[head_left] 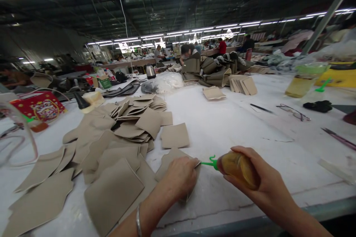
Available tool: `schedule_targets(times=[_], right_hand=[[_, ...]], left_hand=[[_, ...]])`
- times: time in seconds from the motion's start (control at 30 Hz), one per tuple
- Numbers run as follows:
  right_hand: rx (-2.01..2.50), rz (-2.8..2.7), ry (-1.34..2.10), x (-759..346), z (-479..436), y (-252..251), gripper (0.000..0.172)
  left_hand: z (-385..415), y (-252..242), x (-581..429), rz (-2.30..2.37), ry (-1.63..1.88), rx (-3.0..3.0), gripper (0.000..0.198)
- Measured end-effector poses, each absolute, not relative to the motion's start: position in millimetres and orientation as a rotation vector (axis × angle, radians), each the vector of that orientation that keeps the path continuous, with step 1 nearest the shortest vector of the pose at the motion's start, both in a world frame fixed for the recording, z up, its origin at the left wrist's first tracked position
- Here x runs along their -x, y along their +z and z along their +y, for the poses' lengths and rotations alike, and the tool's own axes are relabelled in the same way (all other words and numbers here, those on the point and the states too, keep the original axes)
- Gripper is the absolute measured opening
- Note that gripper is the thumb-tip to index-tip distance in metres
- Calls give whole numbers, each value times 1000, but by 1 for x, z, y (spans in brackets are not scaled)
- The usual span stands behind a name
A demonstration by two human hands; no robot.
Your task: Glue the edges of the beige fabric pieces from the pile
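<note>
Right hand: the right hand (267, 179) is wrapping around an amber bottle (239, 170) above the worktop (205, 118), near its front edge, tilting it sideways, likely to aim its green nozzle (213, 163).
Left hand: apart from the other, the left hand (179, 177) is covering a taupe panel (172, 155) near the front edge, seemingly steadying it; I cannot tell whether the fingers are pinching it.
Nozzle tip: it is reaching the panel's right-hand corner, beside the left fingers.
Loose panels: a heap (136, 122) is spreading toward the left edge, perhaps for easy reach.
Right edge: scissors (338, 139) and eyeglasses (294, 112) are lying aside, seemingly leaving working room.
</note>
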State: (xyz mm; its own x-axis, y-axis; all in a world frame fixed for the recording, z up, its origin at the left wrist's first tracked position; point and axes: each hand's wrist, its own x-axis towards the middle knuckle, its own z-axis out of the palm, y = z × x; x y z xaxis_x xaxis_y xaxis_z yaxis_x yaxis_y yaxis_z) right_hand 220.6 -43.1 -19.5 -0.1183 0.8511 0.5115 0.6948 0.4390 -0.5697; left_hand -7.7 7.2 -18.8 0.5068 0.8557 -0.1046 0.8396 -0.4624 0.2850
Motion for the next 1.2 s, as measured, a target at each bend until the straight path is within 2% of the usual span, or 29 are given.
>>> schedule_targets(times=[0.4, 0.63, 1.0, 1.2], right_hand=[[1369, -1807, 253, -222, -46, -28, 43], [1381, -1742, 275, -223, -44, -31, 45], [1399, -1699, 289, -224, -45, -30, 45], [1424, -1683, 475, -225, -49, -33, 46]], left_hand=[[2, -18, 9, 1420, 58, -2450, 26], [0, -18, 11, 1418, 50, -2444, 35], [-4, -13, 12, 1411, 7, -2432, 37], [-4, -7, 18, 1359, 24, -2385, 35]])
